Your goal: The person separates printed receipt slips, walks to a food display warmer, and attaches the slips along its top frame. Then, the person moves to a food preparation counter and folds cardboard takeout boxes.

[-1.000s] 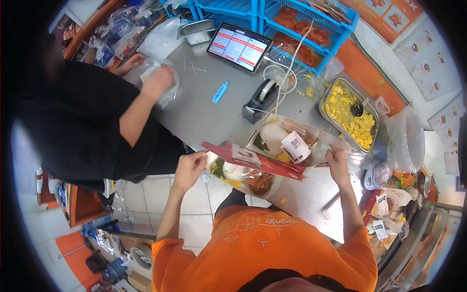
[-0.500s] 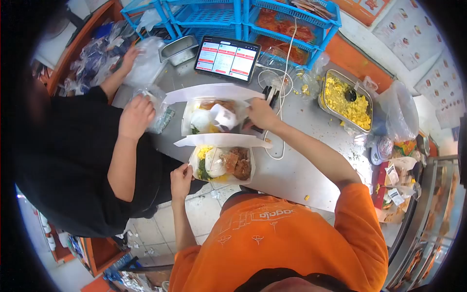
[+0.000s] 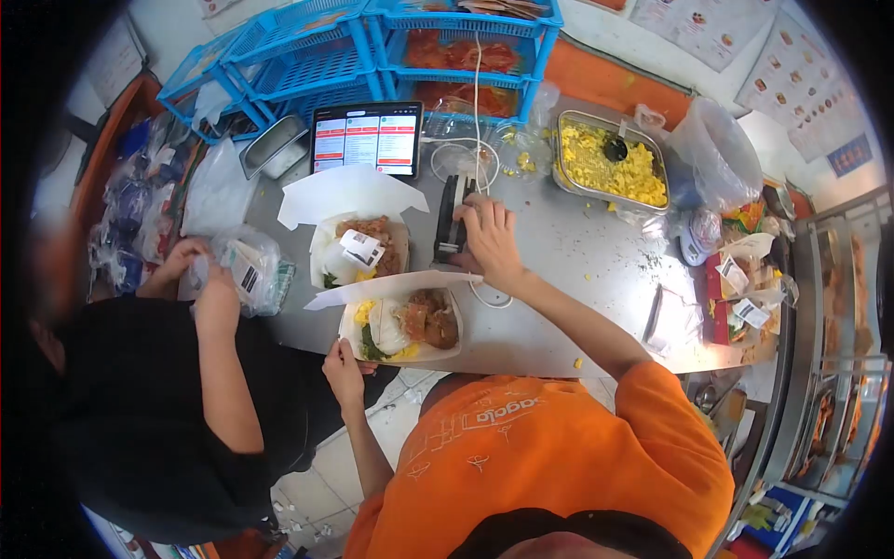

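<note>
My left hand (image 3: 345, 377) is closed on the left front corner of the near paper food box (image 3: 447, 352), whose lid stands up. In that box are a mound of rice, greens, yellow egg and browned meat pieces. Behind it sits a second open food box (image 3: 407, 250) with rice, meat and a white printed slip (image 3: 361, 249) on top. My right hand (image 3: 491, 244) is on the right side of a long black and silver device (image 3: 451, 216), its fingers curled at the edge. The device's exact kind is unclear.
At left, a co-worker's hands (image 3: 216, 275) handle a clear plastic bag (image 3: 256, 270). A tablet (image 3: 365, 138) and a metal pan (image 3: 276, 149) stand before blue crates (image 3: 317, 70). A tray of scrambled egg (image 3: 615, 163) is at back right; a white cable (image 3: 478, 102) crosses the table.
My right hand has moved from beside the far box onto the black and silver device. The co-worker's hands have come together at the plastic bag. The whole view has shifted.
</note>
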### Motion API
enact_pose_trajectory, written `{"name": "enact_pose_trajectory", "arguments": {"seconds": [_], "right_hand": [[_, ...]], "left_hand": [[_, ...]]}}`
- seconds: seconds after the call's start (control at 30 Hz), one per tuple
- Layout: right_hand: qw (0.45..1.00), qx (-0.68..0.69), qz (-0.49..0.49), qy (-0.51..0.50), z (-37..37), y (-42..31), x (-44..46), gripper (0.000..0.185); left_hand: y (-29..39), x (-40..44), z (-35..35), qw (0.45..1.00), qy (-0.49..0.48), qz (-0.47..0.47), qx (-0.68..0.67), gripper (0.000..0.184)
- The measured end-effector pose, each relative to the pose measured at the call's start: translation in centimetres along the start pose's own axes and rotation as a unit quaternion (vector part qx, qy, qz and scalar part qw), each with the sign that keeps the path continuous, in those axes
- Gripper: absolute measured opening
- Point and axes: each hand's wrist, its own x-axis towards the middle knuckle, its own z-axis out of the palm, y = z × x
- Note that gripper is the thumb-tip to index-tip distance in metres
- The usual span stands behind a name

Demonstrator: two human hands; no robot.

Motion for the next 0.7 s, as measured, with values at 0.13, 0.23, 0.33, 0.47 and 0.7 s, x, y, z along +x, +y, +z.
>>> {"name": "enact_pose_trajectory", "arguments": {"seconds": [0.13,0.23,0.33,0.47,0.7], "right_hand": [[0.993,0.015,0.059,0.105,1.5,0.8,1.2,0.071],[0.991,0.062,0.025,0.115,2.2,2.7,2.4,0.069],[0.984,0.117,0.044,0.128,0.9,4.2,1.0,0.059],[0.967,-0.024,0.162,0.195,-5.2,5.4,-8.5,0.035],[0.833,0.016,0.537,0.132,-11.2,15.8,-29.2,0.067]], "left_hand": [[-0.6,1.2,0.6,0.997,0.0,-0.016,-0.071,0.034],[0.2,1.7,1.2,0.994,-0.007,-0.005,-0.106,0.037],[0.0,1.3,2.2,0.983,0.003,-0.024,-0.181,0.036],[-1.7,-3.0,5.3,0.94,0.26,0.214,-0.055,0.036],[8.3,-11.2,18.9,0.91,-0.345,0.228,-0.038,0.032]]}}
